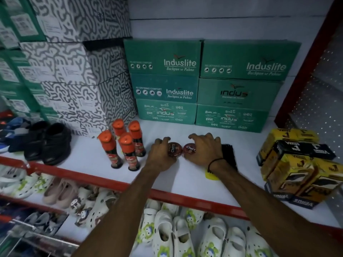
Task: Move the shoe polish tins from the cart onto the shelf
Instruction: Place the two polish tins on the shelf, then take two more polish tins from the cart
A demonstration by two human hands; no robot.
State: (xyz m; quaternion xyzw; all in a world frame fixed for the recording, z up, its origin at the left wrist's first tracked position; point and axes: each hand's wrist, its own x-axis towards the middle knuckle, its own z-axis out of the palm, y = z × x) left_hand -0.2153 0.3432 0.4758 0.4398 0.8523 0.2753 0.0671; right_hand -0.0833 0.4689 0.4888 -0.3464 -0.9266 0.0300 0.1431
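Shelf (pixel 89 158): both tins are set down on it, left of the black brush (pixel 229 152).
Left hand (pixel 160 154): cupped loosely over left tin (pixel 173 149), steadying it.
Right hand (pixel 202 150): fingers draped on right tin (pixel 189 149), aligning the pair side by side.
Bottles (pixel 126 143): grouped left of the brush, beyond the tins, kept clear.

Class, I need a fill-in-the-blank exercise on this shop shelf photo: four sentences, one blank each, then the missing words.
1. Each hand rests on one round ____ tin: left hand, right hand.
2. The two tins sit on the ____ shelf.
3. ____ bottles with orange caps stand left of the tins.
4. The boxes behind the tins are ____.

Missing words: Cherry; white; Four; green
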